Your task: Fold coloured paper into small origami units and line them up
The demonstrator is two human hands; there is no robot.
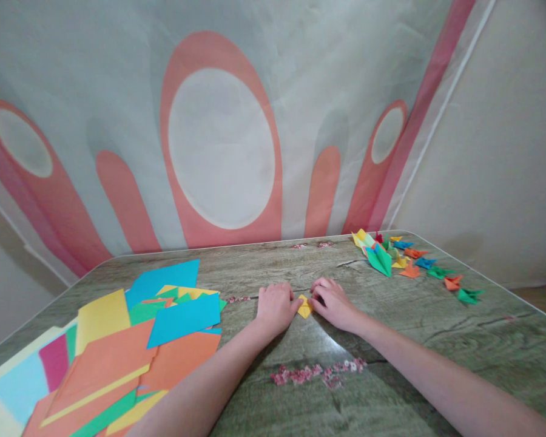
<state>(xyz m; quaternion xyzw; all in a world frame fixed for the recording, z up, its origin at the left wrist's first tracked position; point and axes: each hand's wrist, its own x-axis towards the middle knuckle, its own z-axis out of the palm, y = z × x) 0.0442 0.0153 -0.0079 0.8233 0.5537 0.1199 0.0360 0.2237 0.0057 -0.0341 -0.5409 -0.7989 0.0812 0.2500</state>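
A small yellow folded paper (304,308) lies on the wooden-patterned table between my two hands. My left hand (273,308) rests on the tabletop with fingers curled, its thumb against the paper's left edge. From the other side, my right hand (335,304) has its thumb and bent fingers at the right edge of the same piece. Creases show on the paper, but its finer folds are too small to make out.
Coloured paper sheets and strips (113,352) spread over the table's left side. At the far right sit several small folded paper figures (425,262) beside a green paper plane (379,260). Behind the table hangs a grey and pink printed backdrop (295,121).
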